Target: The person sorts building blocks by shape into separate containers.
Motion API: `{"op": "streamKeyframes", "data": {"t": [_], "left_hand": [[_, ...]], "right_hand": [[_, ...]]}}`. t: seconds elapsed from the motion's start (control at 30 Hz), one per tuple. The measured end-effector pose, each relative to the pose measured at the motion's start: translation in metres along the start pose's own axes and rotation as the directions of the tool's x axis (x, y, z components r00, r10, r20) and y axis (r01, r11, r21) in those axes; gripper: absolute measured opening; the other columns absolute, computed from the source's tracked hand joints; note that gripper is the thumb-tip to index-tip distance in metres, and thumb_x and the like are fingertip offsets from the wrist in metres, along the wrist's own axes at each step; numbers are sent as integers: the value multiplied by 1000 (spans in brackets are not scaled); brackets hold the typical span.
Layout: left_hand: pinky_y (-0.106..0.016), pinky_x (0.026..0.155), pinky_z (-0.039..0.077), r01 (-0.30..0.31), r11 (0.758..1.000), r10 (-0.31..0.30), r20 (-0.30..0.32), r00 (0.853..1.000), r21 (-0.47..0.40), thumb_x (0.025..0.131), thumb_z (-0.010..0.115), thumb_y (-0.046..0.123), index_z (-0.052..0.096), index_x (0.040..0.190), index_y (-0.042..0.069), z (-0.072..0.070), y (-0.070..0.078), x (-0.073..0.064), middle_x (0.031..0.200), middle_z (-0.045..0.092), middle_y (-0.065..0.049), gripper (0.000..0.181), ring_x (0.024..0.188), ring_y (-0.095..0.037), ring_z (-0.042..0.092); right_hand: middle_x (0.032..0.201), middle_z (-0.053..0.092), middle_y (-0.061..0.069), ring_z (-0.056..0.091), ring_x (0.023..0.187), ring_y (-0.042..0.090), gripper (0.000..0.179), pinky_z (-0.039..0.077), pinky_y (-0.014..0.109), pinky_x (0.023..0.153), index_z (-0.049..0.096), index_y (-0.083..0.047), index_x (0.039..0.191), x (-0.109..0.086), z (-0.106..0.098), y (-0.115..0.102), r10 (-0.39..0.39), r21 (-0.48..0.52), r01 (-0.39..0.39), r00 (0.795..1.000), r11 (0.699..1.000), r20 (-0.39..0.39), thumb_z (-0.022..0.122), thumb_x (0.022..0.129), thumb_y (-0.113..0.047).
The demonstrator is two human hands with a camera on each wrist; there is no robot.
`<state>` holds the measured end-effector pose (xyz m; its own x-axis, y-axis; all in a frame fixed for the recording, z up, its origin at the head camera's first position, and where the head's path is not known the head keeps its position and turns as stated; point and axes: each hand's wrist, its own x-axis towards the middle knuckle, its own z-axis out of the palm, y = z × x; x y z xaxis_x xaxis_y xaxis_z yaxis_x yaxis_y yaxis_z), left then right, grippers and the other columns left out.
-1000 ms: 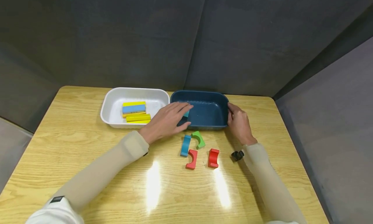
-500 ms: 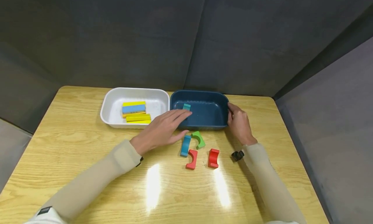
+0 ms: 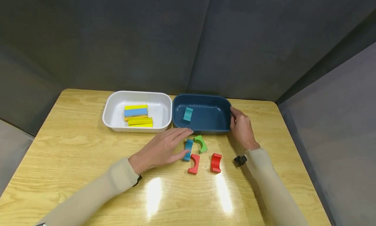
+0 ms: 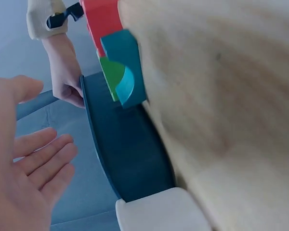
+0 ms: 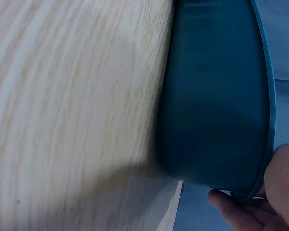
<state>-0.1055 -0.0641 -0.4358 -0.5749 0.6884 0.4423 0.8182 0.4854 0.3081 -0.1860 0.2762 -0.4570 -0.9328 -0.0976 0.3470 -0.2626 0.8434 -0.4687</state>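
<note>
Dark-blue tray (image 3: 210, 118): right hand (image 3: 243, 129) grips one end, presumably for steadiness; left hand (image 3: 163, 149), fingers extended and unloaded, hovers by the blue block (image 4: 135, 67).

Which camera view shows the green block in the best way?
The head view: it shows the green block whole, with its curved cut-out. In the left wrist view, the blue block hides part of it; the right wrist view does not show it.
</note>
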Motion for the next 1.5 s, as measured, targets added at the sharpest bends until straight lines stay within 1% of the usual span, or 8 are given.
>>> {"op": "streamKeyframes", "data": {"t": [0.4,0.63,0.8,0.87,1.0,1.13,1.3,1.5], "left_hand": [[-41,115,52,62,998,-61,15,998,-19,97,81,35,58,151,5,1,7,-18,150,63,-12,66,136,-25,62],[-43,118,49,127,991,-124,86,989,-40,101,76,39,53,157,7,1,2,-25,156,58,-13,68,143,-26,57],[-44,119,47,173,983,-160,176,971,-60,102,72,46,47,161,6,6,-2,-26,162,52,-15,76,148,-28,51],[-46,120,47,195,979,-177,221,959,-65,102,71,50,43,163,6,8,-3,-25,164,48,-16,81,150,-29,49],[-46,123,42,243,969,-215,314,925,-54,101,67,60,33,168,6,12,-4,-24,171,39,-14,93,156,-29,41],[-46,126,38,275,960,-240,365,900,-47,99,65,65,27,170,7,14,-5,-23,174,32,-12,99,159,-28,35],[-45,127,37,283,958,-243,385,890,-48,99,64,67,25,171,8,16,-6,-22,175,30,-12,101,160,-28,33],[-45,127,37,282,958,-235,398,887,-62,98,67,64,25,171,9,19,-6,-19,176,29,-11,101,159,-28,34]], "right_hand": [[136,65,36,66,126,50,35,58,59,99,61,17,139,1,0,1,-5,13,5,1000,1000,-12,55,105,9],[138,64,35,65,128,48,36,58,57,100,61,16,140,-1,1,0,6,0,-6,1000,1000,11,54,106,8],[139,64,34,65,129,48,36,57,58,102,61,15,141,0,-1,1,-8,-20,9,1000,1000,20,53,106,7],[140,64,34,64,129,48,37,56,58,104,60,16,141,0,-1,2,-21,-29,22,1000,999,21,54,105,8],[143,62,33,63,131,48,39,55,58,105,59,16,142,0,0,2,-43,-56,45,999,997,29,54,104,9],[146,61,31,62,133,47,39,54,60,107,60,15,143,0,0,3,-54,-96,57,998,994,33,55,104,8],[151,59,26,57,139,44,40,50,61,111,60,11,145,-2,-2,4,-58,-147,63,998,987,40,56,106,3],[157,53,26,54,142,46,42,49,62,113,56,12,148,-2,-4,2,-41,-145,51,996,988,73,54,107,2]]}}
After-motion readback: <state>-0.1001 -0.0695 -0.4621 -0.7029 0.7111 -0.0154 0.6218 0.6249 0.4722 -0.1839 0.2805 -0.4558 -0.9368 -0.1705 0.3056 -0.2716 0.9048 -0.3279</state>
